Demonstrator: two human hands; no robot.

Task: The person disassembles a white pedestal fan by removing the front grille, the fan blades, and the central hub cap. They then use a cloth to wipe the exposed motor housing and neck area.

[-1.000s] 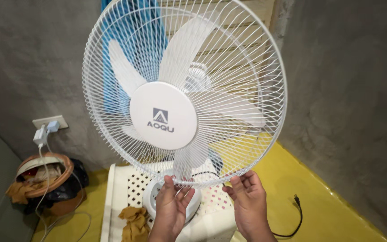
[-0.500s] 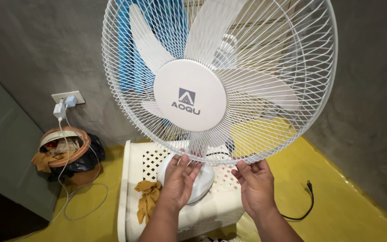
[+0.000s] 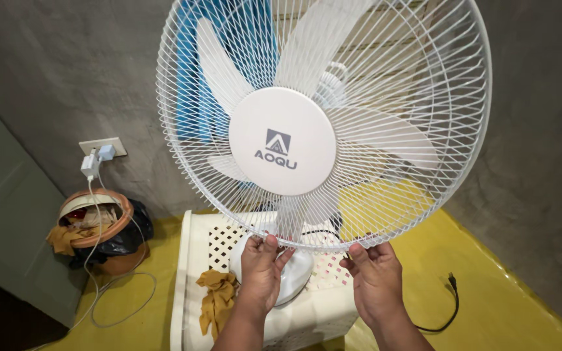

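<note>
white fan (image 3: 323,123) fills the view, upright above a white lattice basket (image 3: 229,244) on the yellow floor (image 3: 489,292) | left hand (image 3: 261,270) grip closed on lower grille rim | right hand (image 3: 376,276) fingers curled on same rim | black plug (image 3: 451,279) beside basket

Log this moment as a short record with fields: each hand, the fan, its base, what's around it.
left hand: fingers on the lower rim of the fan grille, in front of the fan base
right hand: fingertips on the same lower rim, further right
fan: white, blades visible behind the grille
fan base: on a white perforated basket
plug: black, loose on the yellow floor
bin: brown, by the wall socket
</note>
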